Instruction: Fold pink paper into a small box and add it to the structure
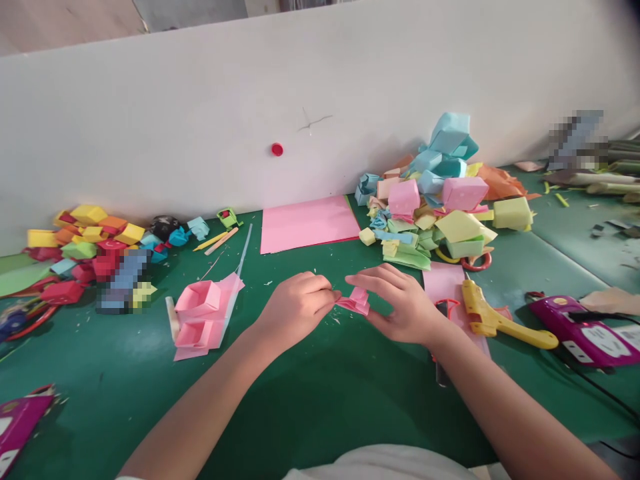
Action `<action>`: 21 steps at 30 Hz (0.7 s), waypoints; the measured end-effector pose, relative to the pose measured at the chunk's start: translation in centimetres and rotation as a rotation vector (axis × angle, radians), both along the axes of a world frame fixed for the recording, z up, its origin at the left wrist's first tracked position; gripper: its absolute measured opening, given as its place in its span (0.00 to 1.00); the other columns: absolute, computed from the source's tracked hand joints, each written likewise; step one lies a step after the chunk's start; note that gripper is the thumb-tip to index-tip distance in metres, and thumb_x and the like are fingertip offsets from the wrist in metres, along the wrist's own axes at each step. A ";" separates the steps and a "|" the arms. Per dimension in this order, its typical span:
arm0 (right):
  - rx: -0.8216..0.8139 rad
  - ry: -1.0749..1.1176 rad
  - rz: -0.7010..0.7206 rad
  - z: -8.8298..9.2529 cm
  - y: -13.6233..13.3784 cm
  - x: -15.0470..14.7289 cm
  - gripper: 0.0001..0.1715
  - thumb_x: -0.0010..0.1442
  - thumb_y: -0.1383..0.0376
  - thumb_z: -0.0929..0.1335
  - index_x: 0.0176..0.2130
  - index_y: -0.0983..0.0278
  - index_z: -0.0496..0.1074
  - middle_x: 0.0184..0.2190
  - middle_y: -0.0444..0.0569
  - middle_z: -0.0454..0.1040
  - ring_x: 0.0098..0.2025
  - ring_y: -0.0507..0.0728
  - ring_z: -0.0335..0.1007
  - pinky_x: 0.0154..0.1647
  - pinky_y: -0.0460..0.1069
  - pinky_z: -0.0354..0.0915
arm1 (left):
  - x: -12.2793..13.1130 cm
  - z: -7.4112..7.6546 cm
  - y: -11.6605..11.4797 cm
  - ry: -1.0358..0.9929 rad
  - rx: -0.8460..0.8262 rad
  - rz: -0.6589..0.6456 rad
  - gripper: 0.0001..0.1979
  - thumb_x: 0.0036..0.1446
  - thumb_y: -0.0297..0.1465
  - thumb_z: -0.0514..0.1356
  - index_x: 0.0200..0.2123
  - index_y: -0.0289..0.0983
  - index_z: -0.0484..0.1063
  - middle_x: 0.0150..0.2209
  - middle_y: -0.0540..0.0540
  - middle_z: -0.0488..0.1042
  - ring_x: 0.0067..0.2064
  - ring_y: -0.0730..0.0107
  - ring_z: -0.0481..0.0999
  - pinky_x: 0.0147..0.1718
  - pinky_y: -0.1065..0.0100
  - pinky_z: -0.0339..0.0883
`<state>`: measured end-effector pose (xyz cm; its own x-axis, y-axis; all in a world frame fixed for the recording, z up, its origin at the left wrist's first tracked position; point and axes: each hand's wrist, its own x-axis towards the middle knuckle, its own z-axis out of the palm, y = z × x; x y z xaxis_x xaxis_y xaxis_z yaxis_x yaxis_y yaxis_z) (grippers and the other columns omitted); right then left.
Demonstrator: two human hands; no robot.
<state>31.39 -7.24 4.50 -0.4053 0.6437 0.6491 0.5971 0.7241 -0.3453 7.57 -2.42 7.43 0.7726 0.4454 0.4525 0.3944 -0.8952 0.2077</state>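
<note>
A small folded piece of pink paper is held just above the green table. My left hand pinches its left end between thumb and fingertips. Curved round the other end is my right hand, its thumb and fingers apart; the thumb lies close to the paper's edge, and I cannot tell whether it touches. To the left, two open pink paper boxes rest on a pink sheet beside a translucent glue stick.
Pink sheets lie against the white board. Folded paper pieces heap up at right and left. A yellow glue gun lies near my right forearm, beside a purple device with a cable. Another purple device sits lower left.
</note>
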 end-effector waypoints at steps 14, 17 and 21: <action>0.144 0.086 0.013 -0.2 -0.1 -0.2 0.11 0.62 0.71 0.71 0.44 0.59 0.77 0.41 0.51 0.77 0.37 0.57 0.72 0.38 0.55 0.71 | 1.2 0.7 -1.5 -0.034 0.030 -0.015 0.09 0.69 0.25 0.54 0.40 0.36 0.74 0.36 0.46 0.76 0.36 0.68 0.74 0.39 0.64 0.67; 0.137 0.103 0.029 0.0 -0.2 -0.3 0.09 0.63 0.70 0.71 0.43 0.59 0.77 0.40 0.50 0.77 0.38 0.57 0.72 0.38 0.54 0.71 | 1.4 0.9 -1.8 -0.022 0.044 -0.032 0.11 0.70 0.26 0.54 0.34 0.37 0.73 0.33 0.47 0.76 0.35 0.69 0.74 0.39 0.64 0.66; 0.106 0.121 0.060 0.2 -0.2 -0.3 0.06 0.65 0.68 0.70 0.41 0.59 0.77 0.40 0.50 0.77 0.38 0.57 0.73 0.38 0.55 0.71 | 1.3 1.0 -1.8 -0.031 0.049 -0.048 0.14 0.70 0.25 0.52 0.30 0.37 0.69 0.39 0.46 0.78 0.37 0.70 0.74 0.40 0.65 0.67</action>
<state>31.10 -7.44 4.66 -0.3557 0.5463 0.7583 0.5100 0.7934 -0.3323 8.86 -4.26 8.41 0.7778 0.3852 0.4967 0.3451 -0.9222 0.1747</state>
